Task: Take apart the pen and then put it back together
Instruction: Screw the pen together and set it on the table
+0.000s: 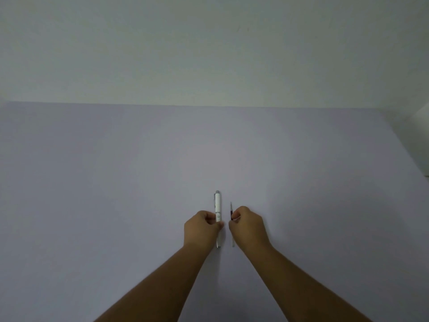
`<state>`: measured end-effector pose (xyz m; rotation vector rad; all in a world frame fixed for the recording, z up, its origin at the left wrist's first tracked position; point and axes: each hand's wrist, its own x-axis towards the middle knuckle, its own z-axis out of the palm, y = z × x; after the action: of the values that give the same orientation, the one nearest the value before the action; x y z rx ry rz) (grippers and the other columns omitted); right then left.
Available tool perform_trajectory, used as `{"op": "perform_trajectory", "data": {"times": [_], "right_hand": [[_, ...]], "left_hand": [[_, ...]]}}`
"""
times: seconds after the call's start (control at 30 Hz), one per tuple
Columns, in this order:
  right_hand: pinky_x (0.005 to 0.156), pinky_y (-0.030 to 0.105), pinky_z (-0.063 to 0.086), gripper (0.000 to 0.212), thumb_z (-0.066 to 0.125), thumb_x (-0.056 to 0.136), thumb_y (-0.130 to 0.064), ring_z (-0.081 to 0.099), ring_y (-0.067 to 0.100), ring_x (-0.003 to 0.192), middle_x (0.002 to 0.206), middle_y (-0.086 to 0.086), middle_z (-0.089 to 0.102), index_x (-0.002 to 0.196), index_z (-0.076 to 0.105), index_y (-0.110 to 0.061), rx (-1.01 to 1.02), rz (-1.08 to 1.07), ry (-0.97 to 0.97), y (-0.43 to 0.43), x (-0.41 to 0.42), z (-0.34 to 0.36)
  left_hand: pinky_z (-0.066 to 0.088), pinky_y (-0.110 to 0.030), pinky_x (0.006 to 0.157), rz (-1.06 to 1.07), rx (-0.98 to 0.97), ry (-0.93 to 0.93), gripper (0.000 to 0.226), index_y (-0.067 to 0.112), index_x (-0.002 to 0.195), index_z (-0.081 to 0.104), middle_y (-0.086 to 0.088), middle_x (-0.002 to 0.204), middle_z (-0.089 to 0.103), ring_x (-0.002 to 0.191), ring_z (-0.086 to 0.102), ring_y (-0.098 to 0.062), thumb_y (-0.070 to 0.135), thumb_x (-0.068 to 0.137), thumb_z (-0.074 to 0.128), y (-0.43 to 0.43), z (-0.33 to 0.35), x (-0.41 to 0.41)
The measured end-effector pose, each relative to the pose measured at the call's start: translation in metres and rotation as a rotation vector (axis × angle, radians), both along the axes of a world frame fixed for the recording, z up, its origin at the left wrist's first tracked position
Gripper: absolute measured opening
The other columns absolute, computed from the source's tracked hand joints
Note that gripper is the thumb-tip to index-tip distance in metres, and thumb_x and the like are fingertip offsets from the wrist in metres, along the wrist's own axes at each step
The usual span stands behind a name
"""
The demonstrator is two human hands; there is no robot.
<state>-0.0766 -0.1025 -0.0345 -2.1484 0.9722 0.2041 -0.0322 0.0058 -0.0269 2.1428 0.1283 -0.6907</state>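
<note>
A white pen body [217, 204] with a grey top and a clip points away from me over the pale lilac table [116, 182]. My left hand [201, 227] pinches it around its middle, and its lower tip shows below the hand. Just to the right, my right hand [248, 225] pinches a thin refill [231, 211] with a dark section, held parallel to the pen body. The refill's lower end sticks out under the hand. The two parts are apart, a small gap between them.
The table's far edge meets a plain pale wall [209, 54]. A white edge of something shows at the far right [421, 117].
</note>
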Motion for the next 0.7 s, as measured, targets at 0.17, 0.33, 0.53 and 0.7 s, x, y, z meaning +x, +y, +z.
{"op": "perform_trajectory", "data": {"times": [0.17,0.33,0.53,0.7], "right_hand": [[0.077,0.033,0.053,0.014,0.054,0.087,-0.014,0.064,0.023,0.088,0.099,0.008,0.069,0.098,0.063,-0.011,0.015,0.010,-0.031,0.0023,-0.0002,-0.0012],[0.079,0.035,0.055,0.012,0.057,0.087,-0.016,0.065,0.023,0.087,0.097,0.007,0.069,0.097,0.063,-0.013,0.029,0.015,-0.040,0.0052,-0.0006,-0.0027],[0.079,0.036,0.056,0.011,0.059,0.087,-0.019,0.065,0.022,0.085,0.095,0.006,0.069,0.096,0.063,-0.014,0.042,0.013,-0.044,0.0067,-0.0006,-0.0039],[0.078,0.035,0.055,0.012,0.059,0.086,-0.018,0.064,0.022,0.085,0.094,0.006,0.068,0.096,0.062,-0.013,0.035,0.016,-0.058,0.0075,-0.0019,-0.0043]], "left_hand": [[0.040,-0.010,0.058,-0.020,0.020,-0.018,0.017,0.016,0.101,0.062,0.006,0.084,0.061,0.071,0.055,-0.006,0.020,0.085,0.068,0.0009,-0.0020,-0.0016],[0.040,-0.010,0.057,-0.036,0.029,-0.024,0.014,0.018,0.095,0.059,0.005,0.084,0.061,0.069,0.055,-0.005,0.019,0.085,0.069,0.0005,-0.0030,-0.0010],[0.043,-0.011,0.060,-0.033,0.028,-0.024,0.015,0.016,0.098,0.061,0.004,0.085,0.062,0.074,0.057,-0.009,0.019,0.085,0.068,0.0004,-0.0027,-0.0017],[0.044,-0.013,0.064,-0.035,0.034,-0.032,0.020,0.014,0.104,0.062,0.008,0.080,0.059,0.075,0.057,-0.008,0.019,0.085,0.068,0.0020,-0.0024,-0.0012]]}}
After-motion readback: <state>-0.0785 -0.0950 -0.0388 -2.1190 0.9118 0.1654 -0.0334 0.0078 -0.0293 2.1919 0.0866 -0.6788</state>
